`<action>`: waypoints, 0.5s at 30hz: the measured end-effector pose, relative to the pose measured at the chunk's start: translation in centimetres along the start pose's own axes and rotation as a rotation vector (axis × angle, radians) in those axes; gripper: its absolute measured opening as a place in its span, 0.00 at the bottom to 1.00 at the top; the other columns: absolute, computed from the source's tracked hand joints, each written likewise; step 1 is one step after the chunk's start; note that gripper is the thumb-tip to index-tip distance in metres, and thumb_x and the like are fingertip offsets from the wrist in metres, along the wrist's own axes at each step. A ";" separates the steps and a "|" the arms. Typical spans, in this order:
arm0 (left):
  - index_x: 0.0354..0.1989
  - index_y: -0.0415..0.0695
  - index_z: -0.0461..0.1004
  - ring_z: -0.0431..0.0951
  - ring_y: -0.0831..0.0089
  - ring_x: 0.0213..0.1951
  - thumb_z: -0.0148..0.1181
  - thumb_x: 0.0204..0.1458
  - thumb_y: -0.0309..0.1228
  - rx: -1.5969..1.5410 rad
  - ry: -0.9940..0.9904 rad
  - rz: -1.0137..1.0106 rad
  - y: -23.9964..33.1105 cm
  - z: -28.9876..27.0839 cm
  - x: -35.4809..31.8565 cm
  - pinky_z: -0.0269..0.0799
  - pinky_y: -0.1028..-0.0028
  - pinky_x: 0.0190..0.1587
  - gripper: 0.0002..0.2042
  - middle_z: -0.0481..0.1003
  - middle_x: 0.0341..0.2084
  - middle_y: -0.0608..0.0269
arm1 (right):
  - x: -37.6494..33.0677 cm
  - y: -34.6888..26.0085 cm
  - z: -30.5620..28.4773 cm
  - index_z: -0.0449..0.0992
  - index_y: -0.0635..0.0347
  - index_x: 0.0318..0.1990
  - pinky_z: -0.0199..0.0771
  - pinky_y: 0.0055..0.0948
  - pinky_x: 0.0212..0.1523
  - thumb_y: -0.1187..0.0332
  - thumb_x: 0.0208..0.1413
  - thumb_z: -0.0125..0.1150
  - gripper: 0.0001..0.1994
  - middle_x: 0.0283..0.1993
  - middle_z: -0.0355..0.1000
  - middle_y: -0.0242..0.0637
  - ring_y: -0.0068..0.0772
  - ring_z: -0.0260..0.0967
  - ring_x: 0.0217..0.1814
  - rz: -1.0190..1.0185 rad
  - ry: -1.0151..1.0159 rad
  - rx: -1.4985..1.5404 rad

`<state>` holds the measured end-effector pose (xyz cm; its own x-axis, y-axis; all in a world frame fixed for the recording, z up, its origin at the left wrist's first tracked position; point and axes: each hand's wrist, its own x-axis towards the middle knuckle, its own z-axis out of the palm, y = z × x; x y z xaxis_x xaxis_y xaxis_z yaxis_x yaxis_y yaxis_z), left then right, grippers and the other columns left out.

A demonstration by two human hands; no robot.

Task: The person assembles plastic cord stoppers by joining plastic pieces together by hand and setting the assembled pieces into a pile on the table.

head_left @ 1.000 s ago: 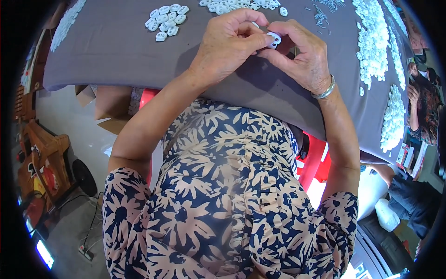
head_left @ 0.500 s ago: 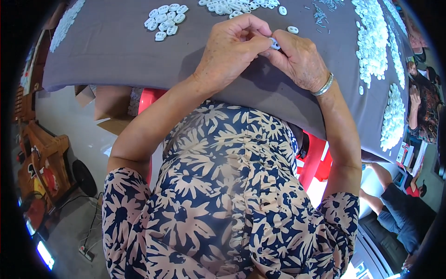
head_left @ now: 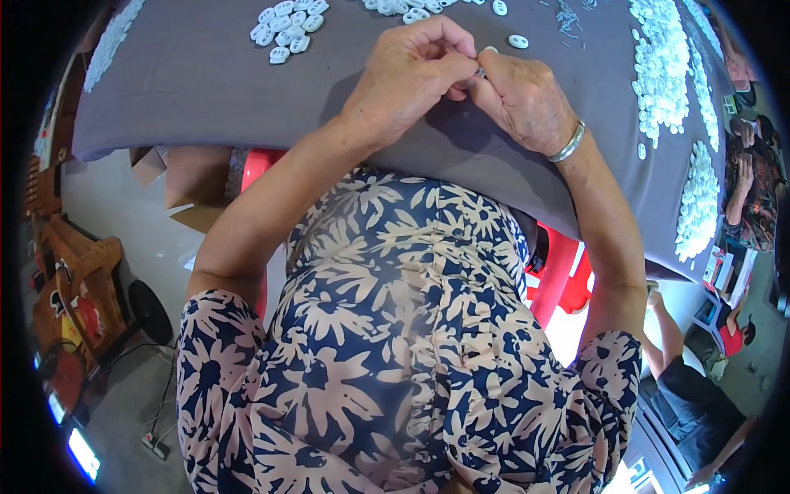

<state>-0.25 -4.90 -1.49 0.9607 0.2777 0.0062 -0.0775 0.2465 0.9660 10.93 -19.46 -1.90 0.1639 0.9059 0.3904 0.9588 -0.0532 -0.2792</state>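
Over the near part of the grey cloth-covered table [head_left: 214, 107], my two hands meet fingertip to fingertip. Between them is a small white oval plastic piece [head_left: 481, 72], of which only a sliver shows. My right hand [head_left: 531, 99], with a silver bangle at the wrist, is closed on this piece. My left hand [head_left: 403, 82] pinches at the same spot with thumb and forefinger. Whether its fingertips hold a second, smaller part is hidden. One loose oval piece [head_left: 518, 41] with holes lies on the cloth just beyond my right hand.
A cluster of white oval pieces [head_left: 288, 27] lies at the far left, another group [head_left: 403, 8] beyond my hands. Thin small metal parts [head_left: 568, 23] are scattered farther right. Heaped white pieces [head_left: 661, 70] line the right side. Cardboard boxes [head_left: 196, 177] stand below the table; people sit at right.
Both hands have stayed together, shifting slightly. The white oval piece, plainer between the fingertips before, is now mostly covered. At the right, another person has changed posture.
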 end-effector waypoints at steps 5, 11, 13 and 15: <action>0.32 0.39 0.74 0.71 0.83 0.25 0.60 0.49 0.23 0.104 -0.053 0.030 0.6 -0.8 0.8 0.67 0.82 0.28 0.03 0.74 0.24 0.67 | 0.6 0.0 -0.1 0.68 0.61 0.32 0.71 0.37 0.28 0.62 0.54 0.62 0.12 0.25 0.68 0.43 0.48 0.70 0.28 -0.016 0.093 0.041; 0.34 0.40 0.78 0.69 0.87 0.24 0.56 0.52 0.25 0.452 0.092 0.111 3.0 -3.5 1.1 0.64 0.83 0.26 0.05 0.74 0.23 0.71 | 0.5 1.0 -2.3 0.71 0.61 0.31 0.66 0.29 0.26 0.62 0.56 0.61 0.12 0.21 0.65 0.39 0.38 0.65 0.23 0.161 0.257 0.099; 0.34 0.42 0.79 0.71 0.81 0.23 0.56 0.51 0.28 0.707 0.175 0.204 3.7 -5.7 1.6 0.66 0.77 0.26 0.07 0.74 0.20 0.67 | 0.0 2.9 -3.3 0.72 0.62 0.30 0.64 0.25 0.25 0.62 0.60 0.58 0.12 0.20 0.64 0.31 0.26 0.61 0.21 0.354 0.471 0.083; 0.34 0.42 0.78 0.73 0.75 0.23 0.55 0.50 0.29 0.926 0.207 0.256 4.5 -8.2 2.2 0.67 0.74 0.26 0.07 0.74 0.20 0.64 | -1.5 6.6 -4.2 0.73 0.62 0.30 0.62 0.23 0.24 0.63 0.62 0.56 0.12 0.20 0.63 0.24 0.17 0.59 0.23 0.533 0.599 0.140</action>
<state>-0.64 4.40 0.74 0.8712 0.4007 0.2837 0.0478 -0.6443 0.7633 17.99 -22.97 -0.63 0.7249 0.3932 0.5657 0.6851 -0.3252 -0.6519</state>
